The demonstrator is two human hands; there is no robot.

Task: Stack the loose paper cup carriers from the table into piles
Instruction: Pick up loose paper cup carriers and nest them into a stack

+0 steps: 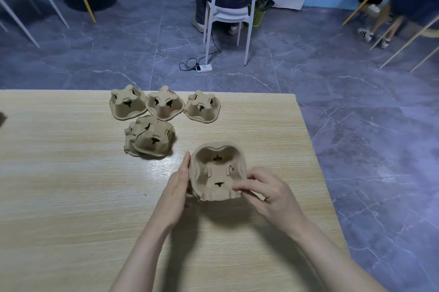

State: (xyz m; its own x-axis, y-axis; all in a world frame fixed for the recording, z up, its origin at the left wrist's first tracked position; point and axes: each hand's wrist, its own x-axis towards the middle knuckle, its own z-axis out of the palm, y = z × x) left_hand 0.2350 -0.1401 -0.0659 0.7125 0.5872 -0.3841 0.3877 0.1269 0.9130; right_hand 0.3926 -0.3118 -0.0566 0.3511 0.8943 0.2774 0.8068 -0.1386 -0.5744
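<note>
A brown pulp cup carrier (217, 171) is held just above the wooden table (71, 184), hollow side up. My left hand (178, 187) lies against its left wall with straight fingers. My right hand (263, 187) pinches its near right rim between thumb and fingers. Three more carriers stand in a row near the far edge: one on the left (127, 102), one in the middle (164, 106), one on the right (202, 107). In front of them lies a small untidy pile of carriers (149, 137).
The table's right edge runs close to my right hand, with grey tiled floor (356, 149) beyond. A person sits on a white chair (234, 6) past the far edge. A power strip (203, 68) with a cable lies on the floor.
</note>
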